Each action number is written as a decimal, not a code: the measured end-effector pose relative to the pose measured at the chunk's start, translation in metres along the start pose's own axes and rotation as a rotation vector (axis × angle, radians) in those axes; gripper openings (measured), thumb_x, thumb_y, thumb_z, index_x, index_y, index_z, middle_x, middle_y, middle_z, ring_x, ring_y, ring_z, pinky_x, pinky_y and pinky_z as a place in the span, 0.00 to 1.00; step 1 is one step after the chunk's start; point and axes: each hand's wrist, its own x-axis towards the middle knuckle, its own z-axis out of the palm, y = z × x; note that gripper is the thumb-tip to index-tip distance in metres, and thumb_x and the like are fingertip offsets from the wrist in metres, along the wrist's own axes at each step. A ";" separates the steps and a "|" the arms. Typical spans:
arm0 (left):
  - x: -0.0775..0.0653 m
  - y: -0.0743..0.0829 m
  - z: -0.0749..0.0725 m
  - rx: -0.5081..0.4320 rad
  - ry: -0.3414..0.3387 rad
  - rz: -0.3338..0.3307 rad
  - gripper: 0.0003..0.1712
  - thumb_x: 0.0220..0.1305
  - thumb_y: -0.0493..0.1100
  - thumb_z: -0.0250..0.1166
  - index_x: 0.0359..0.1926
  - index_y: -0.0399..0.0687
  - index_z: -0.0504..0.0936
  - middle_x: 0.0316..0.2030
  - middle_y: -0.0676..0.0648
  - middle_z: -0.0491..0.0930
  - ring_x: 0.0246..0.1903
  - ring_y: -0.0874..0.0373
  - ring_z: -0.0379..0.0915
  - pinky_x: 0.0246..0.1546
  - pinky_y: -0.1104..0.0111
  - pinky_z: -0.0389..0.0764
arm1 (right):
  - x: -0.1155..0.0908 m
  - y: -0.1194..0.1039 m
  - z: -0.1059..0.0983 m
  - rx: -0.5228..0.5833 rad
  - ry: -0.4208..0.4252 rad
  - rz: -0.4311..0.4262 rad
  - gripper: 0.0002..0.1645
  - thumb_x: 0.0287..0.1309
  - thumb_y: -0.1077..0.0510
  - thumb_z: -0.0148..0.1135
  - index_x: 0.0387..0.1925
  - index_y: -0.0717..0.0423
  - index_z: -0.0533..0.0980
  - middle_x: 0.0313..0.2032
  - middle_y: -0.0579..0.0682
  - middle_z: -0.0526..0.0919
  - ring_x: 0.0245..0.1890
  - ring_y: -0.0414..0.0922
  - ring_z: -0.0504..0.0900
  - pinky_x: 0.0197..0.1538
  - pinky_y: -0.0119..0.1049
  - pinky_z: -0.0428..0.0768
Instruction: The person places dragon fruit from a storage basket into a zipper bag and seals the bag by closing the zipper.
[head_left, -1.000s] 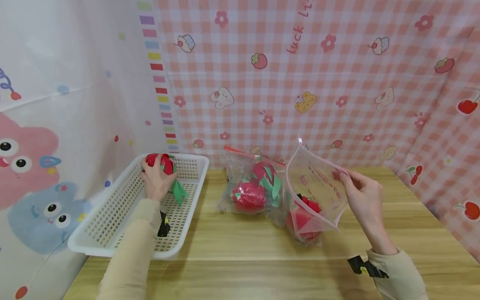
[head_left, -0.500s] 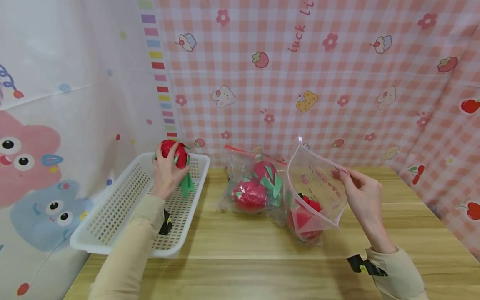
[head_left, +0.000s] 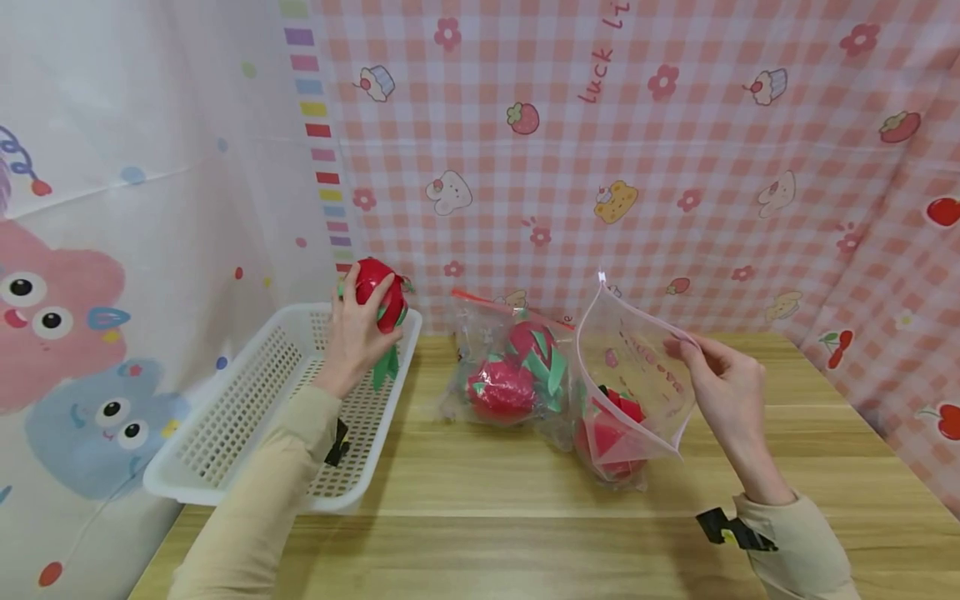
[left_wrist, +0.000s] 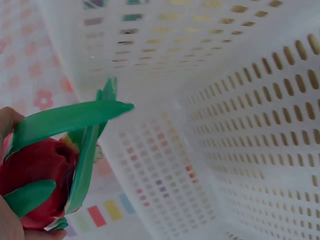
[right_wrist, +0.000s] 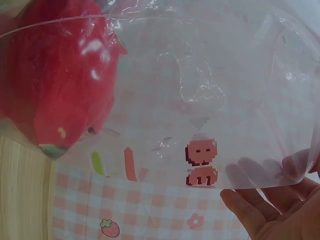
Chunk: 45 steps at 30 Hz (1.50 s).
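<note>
My left hand grips a red toy dragon fruit with long green leaves, held above the far right end of the white basket. In the left wrist view the dragon fruit shows its dark hollow end and leaves. At the right, my right hand pinches the rim of a clear zip bag with a pink edge, and its mouth gapes wide. A red dragon fruit lies at the bottom of that bag. The right wrist view shows the bagged fruit through the plastic, with fingers at the rim.
Between basket and pink-edged bag stands a second clear bag with a red zip, holding two dragon fruits. The wooden table runs in front. A pink checked cloth hangs close behind.
My left hand has lifted the dragon fruit out of the basket, moving up and to the right. The right hand and the bag it holds have stayed still.
</note>
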 end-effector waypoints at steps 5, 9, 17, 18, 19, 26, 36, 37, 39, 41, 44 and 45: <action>0.003 0.009 -0.003 0.045 0.000 0.096 0.40 0.45 0.43 0.72 0.63 0.56 0.71 0.69 0.35 0.57 0.60 0.26 0.59 0.42 0.40 0.79 | 0.000 0.000 -0.001 0.003 -0.003 -0.003 0.17 0.65 0.51 0.56 0.45 0.57 0.83 0.27 0.19 0.78 0.33 0.16 0.77 0.32 0.15 0.72; 0.004 0.014 -0.006 0.063 -0.004 0.133 0.39 0.46 0.43 0.71 0.63 0.57 0.71 0.69 0.36 0.56 0.62 0.29 0.57 0.45 0.40 0.78 | 0.001 0.000 -0.001 -0.002 -0.010 0.004 0.17 0.65 0.51 0.56 0.45 0.56 0.83 0.27 0.19 0.79 0.33 0.16 0.76 0.32 0.15 0.72; 0.002 0.030 -0.018 0.133 -0.006 0.227 0.41 0.45 0.45 0.73 0.63 0.59 0.70 0.68 0.37 0.57 0.63 0.30 0.57 0.45 0.41 0.78 | 0.001 0.001 0.000 0.006 -0.015 0.006 0.17 0.65 0.51 0.56 0.46 0.57 0.83 0.27 0.17 0.78 0.33 0.17 0.76 0.30 0.16 0.71; 0.002 0.032 -0.020 0.134 -0.003 0.237 0.41 0.45 0.45 0.73 0.63 0.59 0.70 0.68 0.37 0.58 0.62 0.30 0.57 0.44 0.41 0.79 | 0.001 0.001 0.000 0.006 -0.014 0.005 0.17 0.65 0.52 0.56 0.46 0.57 0.83 0.27 0.17 0.78 0.33 0.17 0.76 0.30 0.16 0.71; 0.002 0.035 -0.021 0.133 -0.002 0.246 0.41 0.45 0.45 0.73 0.63 0.59 0.70 0.68 0.37 0.58 0.62 0.31 0.57 0.44 0.41 0.79 | 0.001 0.001 0.000 0.005 -0.012 0.005 0.17 0.65 0.52 0.56 0.46 0.57 0.83 0.27 0.16 0.77 0.33 0.17 0.76 0.30 0.16 0.71; -0.002 0.054 -0.028 0.080 0.001 0.293 0.41 0.44 0.45 0.74 0.63 0.58 0.71 0.68 0.37 0.58 0.62 0.34 0.58 0.47 0.44 0.79 | 0.001 0.000 0.000 -0.009 -0.014 0.006 0.18 0.65 0.51 0.55 0.46 0.57 0.83 0.28 0.18 0.78 0.33 0.15 0.76 0.31 0.15 0.71; -0.010 0.079 -0.032 -0.048 0.011 0.331 0.40 0.42 0.45 0.74 0.61 0.59 0.73 0.67 0.37 0.60 0.60 0.36 0.62 0.48 0.46 0.80 | 0.000 -0.002 0.002 0.007 -0.003 0.005 0.17 0.65 0.52 0.56 0.45 0.58 0.83 0.27 0.18 0.77 0.34 0.15 0.76 0.36 0.12 0.72; -0.010 0.082 -0.033 -0.062 0.002 0.331 0.41 0.42 0.45 0.74 0.62 0.59 0.73 0.67 0.37 0.59 0.60 0.36 0.62 0.49 0.46 0.79 | 0.000 -0.002 0.003 0.007 -0.002 0.006 0.17 0.65 0.51 0.56 0.45 0.57 0.83 0.27 0.18 0.78 0.34 0.15 0.76 0.35 0.13 0.72; -0.012 0.086 -0.035 -0.084 -0.015 0.329 0.41 0.42 0.46 0.74 0.62 0.59 0.72 0.68 0.37 0.58 0.61 0.36 0.62 0.50 0.47 0.79 | 0.000 -0.002 0.003 0.008 0.006 0.002 0.17 0.65 0.52 0.56 0.45 0.57 0.83 0.27 0.18 0.77 0.33 0.15 0.76 0.34 0.13 0.72; -0.013 0.091 -0.038 -0.101 -0.032 0.326 0.41 0.43 0.46 0.74 0.62 0.59 0.72 0.68 0.37 0.58 0.61 0.36 0.62 0.51 0.48 0.79 | 0.000 -0.003 0.004 0.011 0.014 -0.003 0.16 0.64 0.52 0.56 0.44 0.57 0.83 0.26 0.17 0.77 0.33 0.16 0.76 0.34 0.13 0.72; -0.014 0.098 -0.042 -0.119 -0.048 0.322 0.42 0.43 0.46 0.75 0.63 0.59 0.71 0.69 0.37 0.57 0.62 0.38 0.61 0.50 0.49 0.79 | 0.000 -0.003 0.004 0.018 0.024 -0.012 0.16 0.64 0.53 0.57 0.43 0.58 0.84 0.26 0.16 0.77 0.32 0.16 0.77 0.33 0.13 0.72; -0.015 0.100 -0.043 -0.129 -0.052 0.321 0.42 0.43 0.46 0.75 0.63 0.59 0.71 0.69 0.37 0.57 0.62 0.38 0.62 0.50 0.49 0.80 | 0.000 -0.003 0.005 0.021 0.025 -0.014 0.15 0.64 0.54 0.57 0.44 0.58 0.84 0.26 0.16 0.77 0.32 0.16 0.76 0.34 0.13 0.72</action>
